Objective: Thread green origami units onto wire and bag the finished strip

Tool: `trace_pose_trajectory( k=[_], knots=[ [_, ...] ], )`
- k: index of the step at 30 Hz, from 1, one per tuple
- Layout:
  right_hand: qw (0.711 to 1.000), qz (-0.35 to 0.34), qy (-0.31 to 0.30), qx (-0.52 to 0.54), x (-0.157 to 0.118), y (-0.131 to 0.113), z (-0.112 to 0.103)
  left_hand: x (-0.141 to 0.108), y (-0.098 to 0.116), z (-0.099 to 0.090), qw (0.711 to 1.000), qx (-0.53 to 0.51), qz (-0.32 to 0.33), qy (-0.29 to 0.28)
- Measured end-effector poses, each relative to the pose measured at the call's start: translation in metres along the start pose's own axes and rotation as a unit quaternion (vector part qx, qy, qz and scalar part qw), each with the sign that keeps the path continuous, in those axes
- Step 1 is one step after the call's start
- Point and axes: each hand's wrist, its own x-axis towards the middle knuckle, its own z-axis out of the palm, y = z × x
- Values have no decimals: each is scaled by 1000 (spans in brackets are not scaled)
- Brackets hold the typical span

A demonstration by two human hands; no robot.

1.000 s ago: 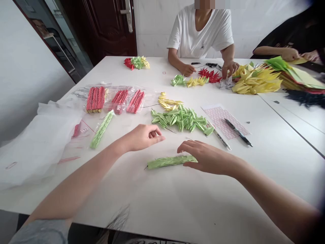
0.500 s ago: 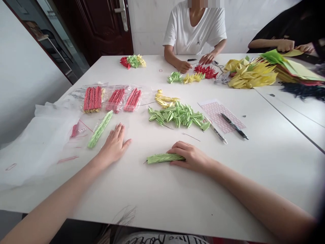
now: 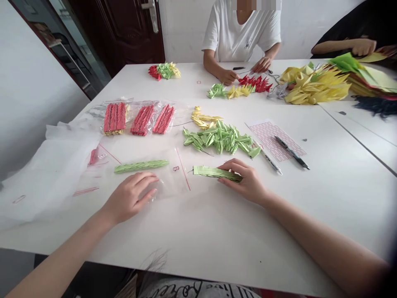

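My right hand (image 3: 246, 180) pinches one end of a long green strip of folded paper pieces (image 3: 214, 172), lifted just off the white table (image 3: 217, 231). My left hand (image 3: 132, 196) lies flat with fingers spread on a clear zip bag (image 3: 161, 178) that holds another green strip (image 3: 141, 166). The bag's open red-lined edge faces the strip in my right hand. Just beyond lies a loose pile of green folded pieces (image 3: 220, 140).
Bags of red strips (image 3: 138, 119) and more plastic (image 3: 46, 165) lie at the left. A label sheet (image 3: 273, 140) and two pens (image 3: 291, 152) sit at the right. A person in a white shirt (image 3: 242, 33) and another person work at the far side among coloured paper piles (image 3: 316, 85).
My left hand drew the bag with the green strip toward me and turned it crosswise. My right hand picked up its strip and carried it up and left toward the bag's mouth.
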Motion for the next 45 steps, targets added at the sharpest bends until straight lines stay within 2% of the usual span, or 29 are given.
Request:
trace_pose_trajectory(
  k=[4,7,11,15,18,21,24,26,28,30,32,35,37,42,45],
  knots=[
    [998,23,24,-60,-2,4,3,13,16,20,997,51,15,-50],
    [993,44,8,-110,-3,7,3,21,22,29,995,44,37,-81],
    [988,53,-18,-146,-5,10,2,31,24,28,992,-17,54,-112],
    [989,30,-33,-143,-6,10,-2,37,22,20,991,-76,45,-101],
    [988,-25,-120,-92,-5,4,-9,36,19,14,979,-131,93,-126],
    [972,-54,-228,-27,-3,-3,-17,33,23,12,968,-157,121,-153],
    [966,-38,-256,-1,-2,-5,-22,35,42,13,984,-72,55,-152],
    [967,-22,-254,3,-2,-4,-22,44,61,18,988,21,-39,-148],
    [967,-7,-255,4,-2,-3,-23,57,81,25,975,100,-122,-159],
    [965,1,-261,4,-1,-3,-23,70,96,34,960,136,-160,-184],
    [963,2,-269,4,-1,-4,-24,81,106,43,952,152,-193,-182],
    [962,1,-273,-2,-1,-5,-25,89,110,50,945,159,-227,-174],
    [963,3,-271,-5,-1,-5,-25,90,109,48,943,160,-235,-175],
    [965,12,-264,-8,-2,-7,-23,82,97,25,945,130,-218,-208],
    [971,24,-239,-19,-2,-9,-20,71,86,12,952,85,-220,-197]
  ],
)
